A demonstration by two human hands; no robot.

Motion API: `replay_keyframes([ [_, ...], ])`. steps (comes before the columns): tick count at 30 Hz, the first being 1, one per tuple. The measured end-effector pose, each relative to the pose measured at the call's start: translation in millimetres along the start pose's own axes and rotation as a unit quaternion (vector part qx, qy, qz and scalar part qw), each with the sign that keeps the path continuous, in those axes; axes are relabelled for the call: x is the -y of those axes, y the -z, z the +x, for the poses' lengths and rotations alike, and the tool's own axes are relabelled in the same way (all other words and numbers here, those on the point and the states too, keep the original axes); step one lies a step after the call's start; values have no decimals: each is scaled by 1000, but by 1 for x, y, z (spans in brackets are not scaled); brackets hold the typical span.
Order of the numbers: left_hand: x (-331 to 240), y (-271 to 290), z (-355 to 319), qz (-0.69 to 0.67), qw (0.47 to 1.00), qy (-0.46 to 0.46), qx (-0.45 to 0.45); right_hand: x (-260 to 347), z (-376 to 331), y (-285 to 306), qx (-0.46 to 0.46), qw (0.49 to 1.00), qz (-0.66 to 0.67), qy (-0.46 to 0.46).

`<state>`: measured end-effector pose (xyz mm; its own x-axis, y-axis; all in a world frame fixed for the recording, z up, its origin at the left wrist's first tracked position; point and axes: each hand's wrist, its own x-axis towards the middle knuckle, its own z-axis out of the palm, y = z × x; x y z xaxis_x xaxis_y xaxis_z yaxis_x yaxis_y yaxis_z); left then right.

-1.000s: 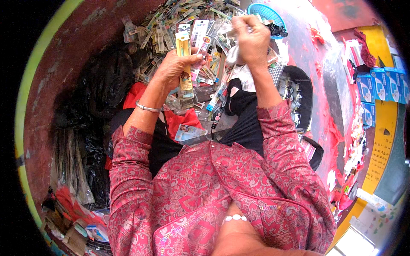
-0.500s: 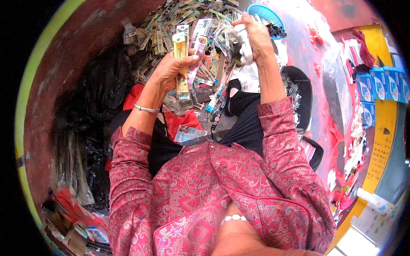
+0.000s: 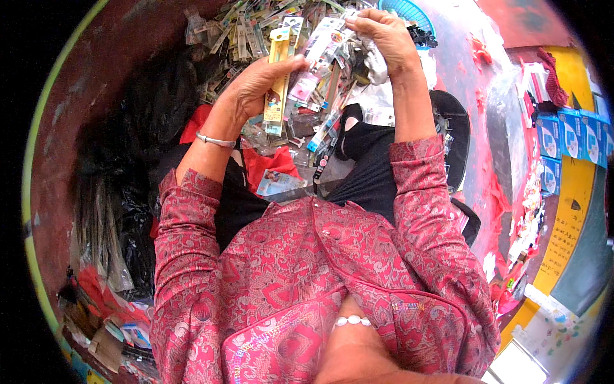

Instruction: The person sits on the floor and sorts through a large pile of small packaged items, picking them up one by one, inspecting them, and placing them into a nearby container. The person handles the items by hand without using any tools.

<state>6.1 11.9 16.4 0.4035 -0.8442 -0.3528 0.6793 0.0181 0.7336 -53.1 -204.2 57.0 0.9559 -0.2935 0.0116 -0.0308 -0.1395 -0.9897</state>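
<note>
L grip [image 3: 257,83] has yellow pkt [image 3: 275,105], R grip [image 3: 391,46] white bundle [image 3: 375,66], nr blue basket [image 3: 409,9], pkt heap [image 3: 245,35].

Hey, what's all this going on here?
A person in a red patterned jacket is handling slim packages over their lap. The left hand grips a long yellow packet upright. The right hand is raised beside it, with some crumpled white material bunched in it; I can't tell exactly what that is. Beyond lies a heap of slim packets, with a blue plastic basket to its right.
</note>
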Motion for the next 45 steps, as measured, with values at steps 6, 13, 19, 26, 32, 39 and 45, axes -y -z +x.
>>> replay_keyframes([
  [6, 5, -2, 2, -30, 999, -22, 13, 30, -8, -32, -125, 970, -203, -38],
  [13, 10, 1, 13, -69, 993, -60, -73, -13, -15, -69, -51, 919, -323, 220],
  [19, -2, 16, 12, -90, 988, -68, -108, 15, -35, -41, 212, 935, -259, 121],
  [26, -3, 9, 6, -44, 996, -55, -48, 9, -20, -48, -49, 744, -544, 384],
  [32, -9, 10, 3, -40, 998, -37, -16, 3, -17, -39, -91, 750, -505, 418],
  [39, -9, 9, 5, 41, 992, -114, -36, -1, -15, -27, -56, 986, 135, -86],
  [45, -3, 3, 8, 79, 985, -109, -105, -10, -21, -58, -34, 995, 50, -83],
])
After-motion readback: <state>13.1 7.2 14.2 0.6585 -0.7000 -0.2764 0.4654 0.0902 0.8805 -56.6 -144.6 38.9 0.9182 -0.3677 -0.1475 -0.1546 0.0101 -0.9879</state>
